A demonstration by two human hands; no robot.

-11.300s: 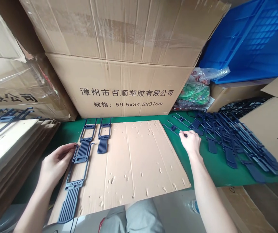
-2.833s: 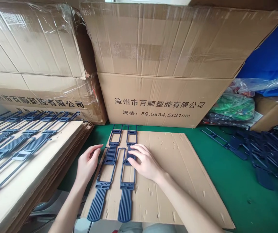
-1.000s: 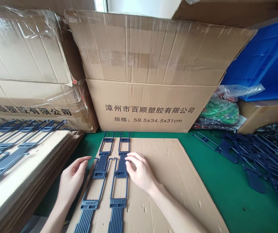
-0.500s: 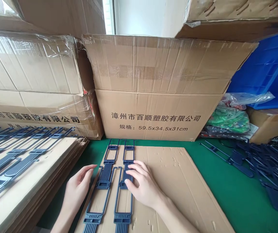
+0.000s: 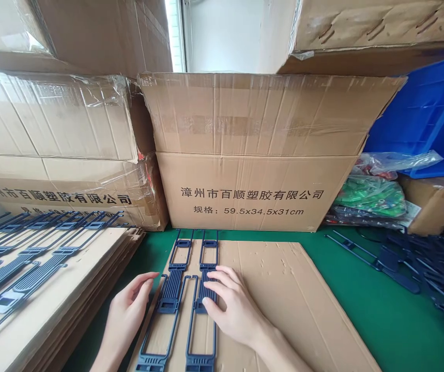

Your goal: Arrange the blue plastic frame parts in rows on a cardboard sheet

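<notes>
Two dark blue plastic frames with ribbed middles and long rod loops lie side by side on a flat cardboard sheet [image 5: 279, 294]. My right hand [image 5: 233, 305] rests over the ribbed middle of the right frame [image 5: 200, 360]. Its fingers are spread and lightly bent, touching the frame without wrapping round it. Just left of the left frame [image 5: 172, 284], my left hand [image 5: 128, 310] hovers close to the sheet's edge. Its thumb and forefinger point at that frame with a small gap between them; nothing shows in them. The near ends of both frames are cut off by the picture's lower edge.
On the left, several similar frames [image 5: 39, 274] lie on a stack of cardboard sheets [image 5: 90, 289]. A tangled pile of dark blue parts [image 5: 419, 274] is on the green tabletop [image 5: 346, 279] at right. Cardboard boxes [image 5: 245, 181] stand behind, with a blue crate [image 5: 434, 119] at the right.
The whole scene sits slightly lower in the picture, as the head view has tilted up a little. Both hands keep nearly the same places beside and on the frames.
</notes>
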